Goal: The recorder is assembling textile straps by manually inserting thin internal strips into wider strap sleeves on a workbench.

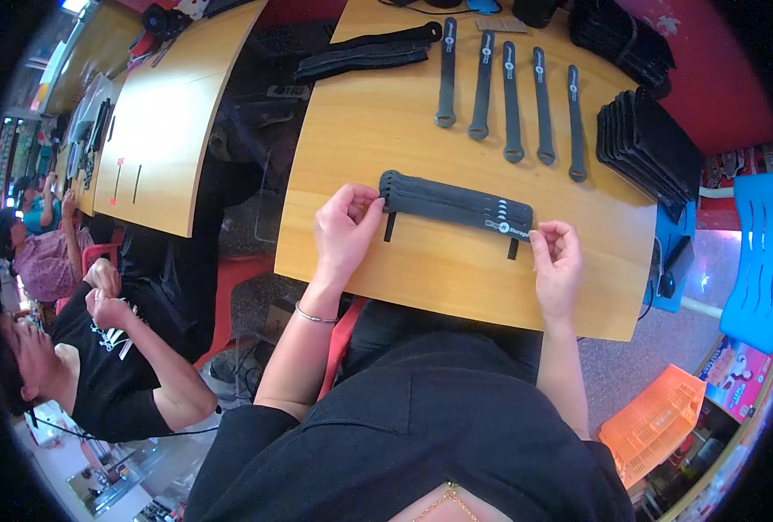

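A fanned stack of black straps point(456, 202), with white print near its right end, lies on the wooden table in front of me. The thumb and fingers of my left hand point(349, 224) pinch the left end, where the straps' rounded ends overlap. My right hand point(556, 261) is closed with thumb and fingertips at the lower right corner of the stack. Two short dark strips point(390, 228) show on the tabletop under the stack's front edge. Farther back, several single straps with a slotted end point(512, 104) lie spread side by side.
Black straps point(364, 56) lie at the table's back left. Thick black stacks point(647, 143) stand at the right edge, near a black bundle point(621, 39). An orange basket point(656, 422) and blue stool point(756, 261) are at right. Another person point(117, 348) sits left by a second table point(173, 113).
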Action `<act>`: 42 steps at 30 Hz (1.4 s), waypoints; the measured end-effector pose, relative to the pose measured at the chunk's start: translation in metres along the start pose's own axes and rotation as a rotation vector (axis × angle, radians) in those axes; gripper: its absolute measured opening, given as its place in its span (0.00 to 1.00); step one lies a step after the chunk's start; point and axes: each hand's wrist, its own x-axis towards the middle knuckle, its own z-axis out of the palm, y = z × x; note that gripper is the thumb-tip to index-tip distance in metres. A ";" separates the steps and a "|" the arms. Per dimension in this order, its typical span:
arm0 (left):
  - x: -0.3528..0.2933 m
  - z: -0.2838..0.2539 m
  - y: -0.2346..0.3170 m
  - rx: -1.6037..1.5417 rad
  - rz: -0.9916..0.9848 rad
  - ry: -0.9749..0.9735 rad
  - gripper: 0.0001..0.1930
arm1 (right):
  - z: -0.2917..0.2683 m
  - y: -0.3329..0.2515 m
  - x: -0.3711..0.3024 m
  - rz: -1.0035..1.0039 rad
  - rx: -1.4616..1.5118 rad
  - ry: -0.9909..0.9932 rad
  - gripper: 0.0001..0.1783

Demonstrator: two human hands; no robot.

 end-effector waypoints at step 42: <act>-0.001 0.001 0.010 0.089 -0.002 0.012 0.04 | 0.003 0.001 0.001 0.029 -0.024 0.041 0.08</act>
